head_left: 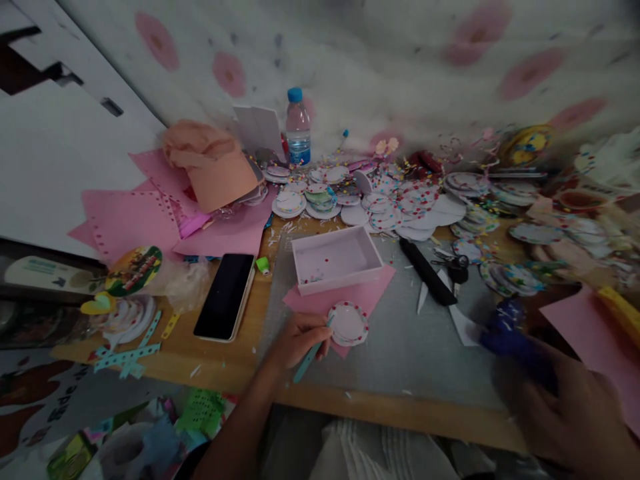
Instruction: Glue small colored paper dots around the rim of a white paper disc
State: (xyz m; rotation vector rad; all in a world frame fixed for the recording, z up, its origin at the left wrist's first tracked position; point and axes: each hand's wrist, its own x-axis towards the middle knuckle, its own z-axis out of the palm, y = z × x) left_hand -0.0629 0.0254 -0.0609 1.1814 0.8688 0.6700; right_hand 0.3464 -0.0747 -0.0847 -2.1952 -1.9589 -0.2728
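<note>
With left hand point(303, 339), pinches white paper disc point(349, 325) by its left rim in a narrow grip, together with teal strip point(307, 364) slanting toward the near left. Extends left forearm inward from the near edge. With right hand point(575, 407), at the near right, holds dark-blue object point(510, 330); too blurred to tell finger spread or object type. Position of white paper disc: over near part of pink sheet point(373, 285), just near of white box point(345, 275).

Support: grey mat point(390, 353) on wooden table point(220, 360). Room: flower-patterned wall covering point(330, 47) at the far side, white panel point(50, 147) at the far left.

Left of mat: black-screened phone point(225, 297), small green object point(263, 265), clear plastic bag point(187, 287), loose dotted strips point(130, 357). Far left: peach cap point(215, 177) over pink paper point(130, 220). Far middle: blue-capped bottle point(299, 137), upright, behind crowded pile of discs point(355, 215).

Between the two hands, toward the far side: black elongated object point(427, 272), keys point(457, 267) and white paper piece point(465, 327). At the right edge: yellow object point(620, 317) beside second pink sheet point(590, 340).
</note>
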